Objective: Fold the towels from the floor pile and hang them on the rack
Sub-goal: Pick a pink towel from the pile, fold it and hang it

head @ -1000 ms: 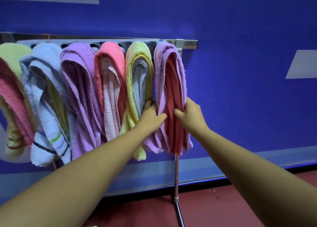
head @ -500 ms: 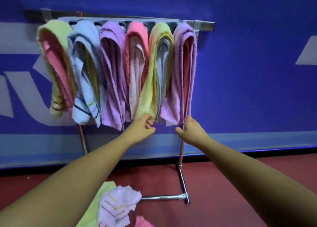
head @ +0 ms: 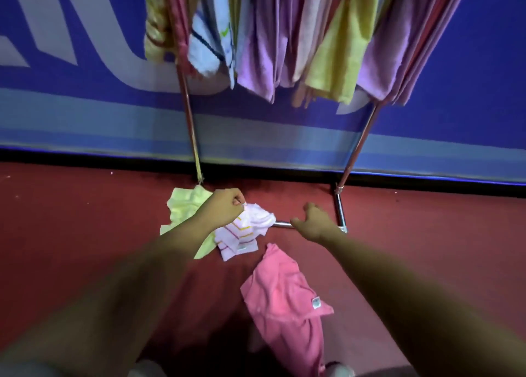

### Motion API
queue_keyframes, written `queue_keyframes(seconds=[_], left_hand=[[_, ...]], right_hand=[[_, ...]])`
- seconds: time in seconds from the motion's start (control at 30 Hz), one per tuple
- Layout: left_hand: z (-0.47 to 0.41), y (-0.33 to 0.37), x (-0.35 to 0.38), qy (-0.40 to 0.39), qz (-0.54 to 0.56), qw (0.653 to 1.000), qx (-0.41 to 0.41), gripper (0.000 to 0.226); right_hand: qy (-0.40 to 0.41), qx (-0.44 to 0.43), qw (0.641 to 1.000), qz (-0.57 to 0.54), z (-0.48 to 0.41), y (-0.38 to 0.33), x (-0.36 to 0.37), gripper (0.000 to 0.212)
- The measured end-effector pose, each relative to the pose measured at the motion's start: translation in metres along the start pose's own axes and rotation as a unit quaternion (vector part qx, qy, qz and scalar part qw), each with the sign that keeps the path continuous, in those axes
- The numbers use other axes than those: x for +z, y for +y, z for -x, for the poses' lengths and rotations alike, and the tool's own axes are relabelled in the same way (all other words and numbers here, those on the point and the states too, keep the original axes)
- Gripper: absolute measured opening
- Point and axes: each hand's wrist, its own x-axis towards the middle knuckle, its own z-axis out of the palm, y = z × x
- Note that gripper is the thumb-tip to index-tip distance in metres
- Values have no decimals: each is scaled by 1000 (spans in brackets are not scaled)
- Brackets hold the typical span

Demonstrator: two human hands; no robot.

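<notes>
Your left hand (head: 225, 209) was down at the floor pile, its grip closed in a pinch, thumb and fingertips nipping the upper edge of the white striped towel (head: 242, 234); that towel lay crumpled on the red floor (head: 85, 220), overlapping a pale green towel (head: 182, 205) spread out on its left; a pink towel (head: 281, 291) lay rumpled just beside them, nearer to you, with a small label showing at its right corner; your right hand (head: 313, 222) hung low over the base bar of the rack (head: 340, 208), its grip slack, fingers loosely spread and holding nothing; whether it touched the bar could not be told; above, the hung towels (head: 262, 49) draped close together in yellow, pink, blue-white and lilac, their lower ends well clear of the floor, against the blue wall (head: 469, 63).
</notes>
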Motion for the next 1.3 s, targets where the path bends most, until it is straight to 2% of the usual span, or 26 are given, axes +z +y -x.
queue_keyframes(seconds=[0.1, 0.37, 0.5, 0.57, 0.67, 0.7, 0.77, 0.8, 0.83, 0.87, 0.93, 1.0, 1.1, 1.17, 1.3], left_hand=[[-3, -41, 31, -19, 13, 999, -36, 15], [-34, -135, 145, -114, -67, 989, -66, 12], [-46, -157, 206, -172, -57, 977, -112, 17], [-47, -167, 234, -195, -35, 968, -151, 31], [-36, -175, 271, -233, 53, 951, -197, 77], [-33, -177, 282, -234, 85, 945, -213, 80], [-27, -180, 296, -215, 128, 941, -227, 63], [-26, -182, 301, -201, 153, 941, -225, 43], [-26, -182, 301, -196, 163, 943, -215, 19], [-26, -179, 300, -197, 174, 941, -212, 13], [-29, -167, 287, -189, 207, 931, -235, 31], [-33, -149, 266, -163, 236, 926, -246, 26], [-38, -116, 222, -118, 280, 924, -230, 19], [-39, -93, 189, -100, 335, 908, -231, 20], [-19, -37, 115, -67, 418, 890, -171, 13]], right_hand=[[-43, 31, 999, 13, -10, 24, 49, 53], [-128, 80, 987, 45, -56, 85, 154, 46], [-156, 110, 982, 5, -80, 101, 205, 55], [-180, 104, 978, 11, -86, 110, 230, 54], [-199, 87, 976, 21, -83, 127, 258, 55], [-187, 91, 978, 9, -81, 134, 265, 51], [-150, 99, 983, -31, -80, 143, 273, 33], [-139, 108, 983, -58, -82, 145, 273, 23], [-138, 114, 980, -89, -83, 143, 267, 15], [-148, 112, 975, -120, -84, 138, 260, 10], [-164, 112, 963, -182, -86, 128, 240, 17], [-164, 116, 953, -228, -86, 116, 216, 23], [-145, 79, 957, -240, -83, 95, 174, 28], [-127, 49, 959, -247, -74, 79, 143, 29], [-61, 15, 962, -265, -38, 46, 87, 31]])
